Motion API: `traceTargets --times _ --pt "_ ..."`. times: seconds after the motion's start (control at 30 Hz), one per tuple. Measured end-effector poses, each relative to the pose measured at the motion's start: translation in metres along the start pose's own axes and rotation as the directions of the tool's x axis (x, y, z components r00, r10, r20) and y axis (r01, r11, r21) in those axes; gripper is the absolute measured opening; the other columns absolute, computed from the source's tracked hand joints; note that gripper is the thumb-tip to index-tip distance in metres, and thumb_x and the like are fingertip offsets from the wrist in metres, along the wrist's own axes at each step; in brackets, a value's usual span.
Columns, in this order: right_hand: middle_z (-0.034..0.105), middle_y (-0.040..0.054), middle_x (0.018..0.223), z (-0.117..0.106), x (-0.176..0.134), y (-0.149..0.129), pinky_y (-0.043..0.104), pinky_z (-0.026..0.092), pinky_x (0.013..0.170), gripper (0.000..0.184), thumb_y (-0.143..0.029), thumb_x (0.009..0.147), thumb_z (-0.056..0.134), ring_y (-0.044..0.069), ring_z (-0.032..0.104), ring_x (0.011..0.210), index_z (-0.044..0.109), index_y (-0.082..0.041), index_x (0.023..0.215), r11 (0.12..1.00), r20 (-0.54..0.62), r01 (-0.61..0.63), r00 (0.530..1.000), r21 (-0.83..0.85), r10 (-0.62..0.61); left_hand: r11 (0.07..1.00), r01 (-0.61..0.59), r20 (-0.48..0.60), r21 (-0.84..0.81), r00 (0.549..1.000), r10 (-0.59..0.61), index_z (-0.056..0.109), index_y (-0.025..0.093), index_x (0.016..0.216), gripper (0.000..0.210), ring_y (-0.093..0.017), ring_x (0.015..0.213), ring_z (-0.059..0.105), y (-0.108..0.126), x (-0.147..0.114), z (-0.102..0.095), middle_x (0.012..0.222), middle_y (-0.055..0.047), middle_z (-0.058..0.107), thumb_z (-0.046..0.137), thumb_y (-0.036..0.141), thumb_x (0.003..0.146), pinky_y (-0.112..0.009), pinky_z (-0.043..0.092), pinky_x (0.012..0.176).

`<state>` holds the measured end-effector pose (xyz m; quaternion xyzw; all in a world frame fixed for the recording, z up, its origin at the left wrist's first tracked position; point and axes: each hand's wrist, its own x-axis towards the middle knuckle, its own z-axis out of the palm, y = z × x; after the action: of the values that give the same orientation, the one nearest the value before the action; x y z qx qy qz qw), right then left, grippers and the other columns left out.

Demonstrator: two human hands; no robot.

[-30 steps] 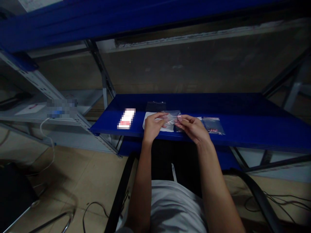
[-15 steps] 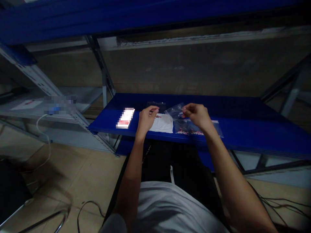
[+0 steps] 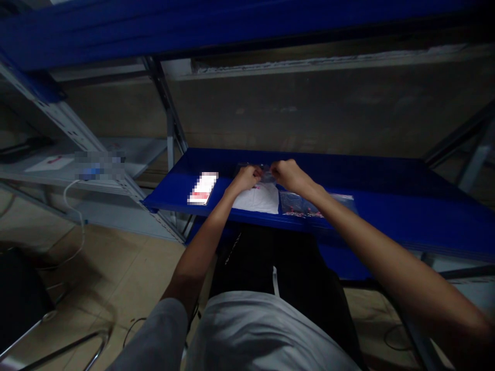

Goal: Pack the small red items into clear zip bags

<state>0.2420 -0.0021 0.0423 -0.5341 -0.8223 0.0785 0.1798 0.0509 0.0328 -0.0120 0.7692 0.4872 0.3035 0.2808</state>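
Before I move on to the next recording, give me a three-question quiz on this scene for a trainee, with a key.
1. Fill in: from the person's viewpoint, the bright pixelated object lies to the ___ of the white sheet.
2. What shows between the left hand and the right hand? a) a mug; b) clear plastic; c) scissors.
3. True or false: the right hand rests on the bright pixelated object.

Key: 1. left; 2. b; 3. false.
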Motion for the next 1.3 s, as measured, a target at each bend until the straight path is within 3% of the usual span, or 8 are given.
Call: traceTargets --times 0.13,0.4,0.6,1.07,1.3 --pt "0.077 0.0154 0.088 -0.005 0.004 -0.007 0.029 0.041 0.065 0.028 -0.002 0.086 0.054 0.024 0.071 0.079 0.079 -0.013 0.094 0.987 0.051 0.041 0.998 -0.154 -0.034 0.999 -0.031 0.012 -0.014 0.999 0.031 0.076 0.012 0.102 0.026 -0.018 0.09 0.072 -0.004 0.003 0.001 0.101 -0.011 0.078 0.062 0.001 0.083 -0.028 0.059 0.08" --pt "0.078 0.0139 0.091 -0.016 0.008 -0.011 0.03 0.041 0.066 0.024 -0.007 0.091 0.057 0.022 0.07 0.08 0.079 -0.013 0.097 0.978 0.117 0.102 0.99 -0.182 -0.081 0.996 -0.078 0.042 0.038 0.996 0.076 0.076 0.011 0.097 0.021 -0.019 0.088 0.072 -0.005 0.006 -0.002 0.098 -0.011 0.078 0.064 0.004 0.082 -0.029 0.056 0.08" --pt "0.079 0.0142 0.094 -0.018 0.005 -0.009 0.03 0.042 0.068 0.022 -0.014 0.095 0.057 0.022 0.071 0.083 0.078 -0.012 0.102 0.987 0.136 0.103 0.987 -0.127 -0.085 0.999 -0.044 0.037 0.011 0.998 0.043 0.076 0.011 0.099 0.024 -0.018 0.084 0.072 -0.004 0.004 -0.001 0.093 -0.01 0.078 0.063 0.003 0.081 -0.028 0.056 0.079" --pt "0.08 0.013 0.1 0.003 -0.004 0.002 0.029 0.046 0.076 0.029 -0.018 0.096 0.058 0.023 0.072 0.085 0.076 -0.013 0.118 0.999 -0.102 0.041 0.994 0.014 -0.039 0.999 -0.024 -0.031 -0.041 0.999 0.023 0.073 0.011 0.11 0.029 -0.02 0.094 0.073 -0.004 -0.002 0.004 0.107 -0.014 0.078 0.062 0.003 0.084 -0.031 0.059 0.089" --pt "0.079 0.0111 0.089 0.007 -0.01 0.011 0.028 0.043 0.069 0.031 -0.023 0.097 0.055 0.02 0.068 0.074 0.074 -0.012 0.118 0.995 -0.17 0.026 0.985 0.097 -0.01 0.999 0.027 -0.043 -0.028 0.999 -0.029 0.075 0.012 0.113 0.027 -0.019 0.094 0.073 0.0 -0.007 0.001 0.111 -0.012 0.078 0.063 0.008 0.088 -0.03 0.059 0.087"
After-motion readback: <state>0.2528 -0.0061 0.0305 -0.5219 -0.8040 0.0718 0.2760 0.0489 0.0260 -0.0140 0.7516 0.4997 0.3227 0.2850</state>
